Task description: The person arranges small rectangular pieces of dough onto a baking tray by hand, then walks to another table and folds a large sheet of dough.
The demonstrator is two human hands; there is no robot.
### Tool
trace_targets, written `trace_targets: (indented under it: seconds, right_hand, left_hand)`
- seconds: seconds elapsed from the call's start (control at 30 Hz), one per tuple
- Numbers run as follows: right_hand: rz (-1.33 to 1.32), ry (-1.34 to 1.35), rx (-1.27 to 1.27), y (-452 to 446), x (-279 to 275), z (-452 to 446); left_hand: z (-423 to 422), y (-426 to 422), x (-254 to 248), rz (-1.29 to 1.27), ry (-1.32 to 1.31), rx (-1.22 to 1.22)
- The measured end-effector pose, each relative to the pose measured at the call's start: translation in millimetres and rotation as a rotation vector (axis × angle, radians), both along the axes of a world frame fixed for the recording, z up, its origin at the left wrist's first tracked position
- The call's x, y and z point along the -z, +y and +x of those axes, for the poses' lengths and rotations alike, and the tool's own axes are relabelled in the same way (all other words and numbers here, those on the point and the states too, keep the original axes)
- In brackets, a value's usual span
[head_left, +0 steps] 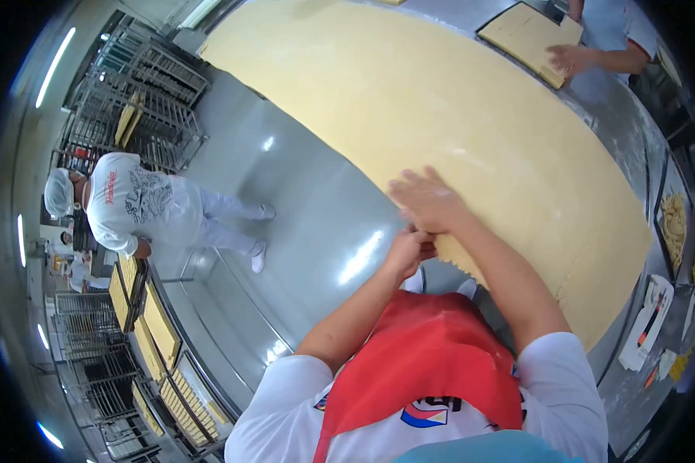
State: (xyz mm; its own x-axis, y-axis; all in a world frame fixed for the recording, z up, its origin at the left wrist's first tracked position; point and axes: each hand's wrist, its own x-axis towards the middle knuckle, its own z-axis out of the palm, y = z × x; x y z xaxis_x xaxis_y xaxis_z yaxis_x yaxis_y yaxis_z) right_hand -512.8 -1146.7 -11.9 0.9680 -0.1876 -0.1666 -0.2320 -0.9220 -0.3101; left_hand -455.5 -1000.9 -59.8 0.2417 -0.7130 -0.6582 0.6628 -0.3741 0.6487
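A wide, pale yellow sheet of dough [471, 100] covers the table and reaches over its near edge. My right hand [428, 199] lies flat on the dough close to that edge, fingers stretched out. Just below it, my left hand [409, 251] is closed at the rim of the sheet, its fingers pinching the dough edge. Between my hands and my right forearm the edge looks ragged. The fingertips of my left hand are partly hidden.
At the far right, another person's hand [571, 59] rests on a dough-filled tray [521, 38]. Dough scraps [673, 224] and a white holder with tools [647, 324] lie at the right. A co-worker [131, 201] stands left, near wire racks [143, 100] and trays [162, 324].
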Motion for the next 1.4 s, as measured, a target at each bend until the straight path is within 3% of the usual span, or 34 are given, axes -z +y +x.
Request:
trace_targets:
  seconds: [0.07,0.13,0.2,0.27,0.33,0.4,0.43,0.5,0.53,0.63,0.73,0.83,0.87,0.9,0.93,1.0,1.07,1.13,1.17,1.27,1.33,1.4]
  right_hand:
    - [-0.153,0.018,0.199,12,18,-38]
    - [-0.17,0.089,0.419,22,6,-96]
    - [-0.219,0.117,0.588,33,6,-162]
    - [-0.239,0.217,0.87,38,5,-228]
    - [-0.537,0.14,1.144,39,42,-319]
    - [-0.475,0.145,1.206,47,50,-369]
    - [-0.39,0.144,1.259,62,49,-412]
    - [-0.247,0.005,1.167,80,64,-439]
    - [-0.214,0.124,1.253,99,15,-398]
    - [-0.213,0.177,1.445,105,9,-370]
    - [-0.236,0.146,1.566,52,6,-347]
    - [-0.311,0.148,1.567,27,-2,-352]
    - [-0.214,-0.021,1.541,16,-5,-364]
    - [-0.12,-0.192,1.502,3,-8,-377]
    - [-0.125,-0.196,1.516,-3,-1,-403]
    - [-0.49,-0.201,1.671,-12,23,-478]
    - [-0.637,0.122,1.861,-16,2,-528]
    - [-0.573,0.19,1.875,-21,-8,-558]
    - [-0.507,0.277,1.894,-25,-10,-571]
    - [-0.416,0.172,1.867,-38,4,-596]
    - [-0.381,0.151,1.883,-40,7,-612]
    - [-0.354,0.128,1.89,-40,4,-622]
  left_hand:
    - [-6,13,-14,-0.011,-0.021,0.054]
    - [-8,25,10,-0.094,-0.026,0.115]
    - [-16,30,-14,-0.107,0.015,0.167]
    - [-20,34,-25,-0.099,0.159,0.018]
    - [-8,51,-15,-0.06,0.189,0.078]
    - [-4,62,35,-0.341,-0.231,0.329]
    - [-5,61,32,-0.413,-0.331,0.37]
    - [-14,52,7,-0.391,0.065,0.143]
    - [-23,50,-3,-0.389,0.249,0.037]
    - [-45,56,-4,-0.285,0.491,0.06]
    - [-50,16,-1,-0.22,0.326,0.023]
    - [-38,-10,-14,-0.226,-0.076,0.291]
    - [-37,-17,-24,-0.231,-0.168,0.314]
    - [-39,-25,-28,-0.286,-0.164,0.268]
    - [-42,-24,-34,-0.292,-0.164,0.283]
    - [-49,-17,-47,-0.274,0.106,0.184]
    - [-44,-14,-36,-0.228,0.136,0.161]
    - [-27,-11,-11,-0.149,0.208,0.312]
    - [-31,-11,-15,-0.161,0.199,0.312]
    - [-54,-12,-24,-0.026,0.001,0.3]
    - [-66,-14,-32,-0.132,-0.259,0.276]
    - [-79,-16,-40,-0.208,-0.261,0.203]
